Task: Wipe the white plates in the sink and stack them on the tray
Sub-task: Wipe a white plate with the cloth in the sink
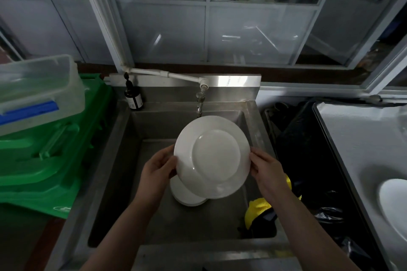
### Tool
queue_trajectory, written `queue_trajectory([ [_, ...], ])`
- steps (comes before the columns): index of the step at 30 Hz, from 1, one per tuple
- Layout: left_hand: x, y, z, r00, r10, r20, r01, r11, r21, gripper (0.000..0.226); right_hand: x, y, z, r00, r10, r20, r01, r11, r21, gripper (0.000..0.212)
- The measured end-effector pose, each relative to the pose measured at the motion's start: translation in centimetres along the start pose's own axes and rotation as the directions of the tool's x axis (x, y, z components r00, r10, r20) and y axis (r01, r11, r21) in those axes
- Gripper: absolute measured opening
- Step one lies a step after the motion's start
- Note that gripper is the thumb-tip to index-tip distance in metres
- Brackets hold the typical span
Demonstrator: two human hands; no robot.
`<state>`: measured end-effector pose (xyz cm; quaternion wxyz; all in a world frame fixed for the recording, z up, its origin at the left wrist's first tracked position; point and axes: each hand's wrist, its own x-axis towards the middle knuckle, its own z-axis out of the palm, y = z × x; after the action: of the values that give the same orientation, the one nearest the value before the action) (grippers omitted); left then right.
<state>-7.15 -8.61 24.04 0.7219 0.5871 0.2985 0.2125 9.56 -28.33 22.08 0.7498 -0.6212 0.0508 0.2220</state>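
Currently I see both hands gripping the white plate [212, 156] over the sink [123, 138]: left hand [157, 168] at its 9 o'clock rim, right hand [267, 168] at 3. Tray [352, 138] lies at 3 o'clock; right hand nearer.

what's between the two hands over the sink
In the head view, a white plate spans the gap, its underside facing up; the left hand and right hand grip opposite rims.
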Motion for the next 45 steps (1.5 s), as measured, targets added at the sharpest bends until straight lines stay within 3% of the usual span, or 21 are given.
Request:
queue_trajectory([
  [6,0.3,-0.8,-0.3,0.996,-0.091,0.023,0.091,0.996,-0.020,0.022,0.3,0.1,-0.2,1.000,0.021,-0.003,-0.020,1.000,0.015,0.018],
  [12,0.1,-0.6,-0.4,0.954,-0.233,0.187,0.250,0.965,-0.075,0.023,0.9,0.7,-1.0,0.999,0.042,-0.024,-0.043,0.998,-0.037,0.018],
  [18,-0.2,-1.0,-0.1,0.919,-0.273,0.284,0.295,0.955,-0.036,0.034,0.9,1.1,-1.9,0.997,0.081,-0.016,-0.082,0.990,-0.111,0.017],
  [23,-0.4,-1.2,0.7,0.921,-0.255,0.295,0.282,0.958,-0.052,0.038,1.5,1.8,-2.6,0.994,0.110,-0.020,-0.112,0.981,-0.161,0.020],
  [32,-0.4,-2.9,1.9,0.950,-0.228,0.213,0.243,0.969,-0.044,0.017,2.9,4.4,-4.3,0.969,0.242,0.055,-0.234,0.964,-0.130,0.022],
  [34,-0.3,-3.3,1.9,0.951,-0.234,0.201,0.246,0.969,-0.038,0.019,3.4,5.1,-4.9,0.969,0.246,0.022,-0.234,0.941,-0.244,0.019],
  [36,-0.1,-3.7,1.8,0.953,-0.239,0.187,0.249,0.968,-0.029,0.020,4.1,6.2,-5.9,0.993,0.117,-0.012,-0.105,0.832,-0.545,0.018],
  [39,0.0,-4.3,1.6,0.957,-0.243,0.160,0.250,0.968,-0.025,0.018,4.3,8.3,-7.5,0.989,-0.001,0.151,0.135,0.454,-0.881,0.023],
  [43,0.2,-4.9,1.3,0.960,-0.252,0.125,0.255,0.967,-0.008,0.013,3.2,9.4,-7.7,0.898,0.058,0.437,0.441,-0.105,-0.892,0.024],
  [45,0.4,-5.3,1.1,0.961,-0.257,0.106,0.258,0.966,0.001,0.012,2.9,10.1,-7.7,0.883,0.150,0.444,0.467,-0.367,-0.805,0.031],
])
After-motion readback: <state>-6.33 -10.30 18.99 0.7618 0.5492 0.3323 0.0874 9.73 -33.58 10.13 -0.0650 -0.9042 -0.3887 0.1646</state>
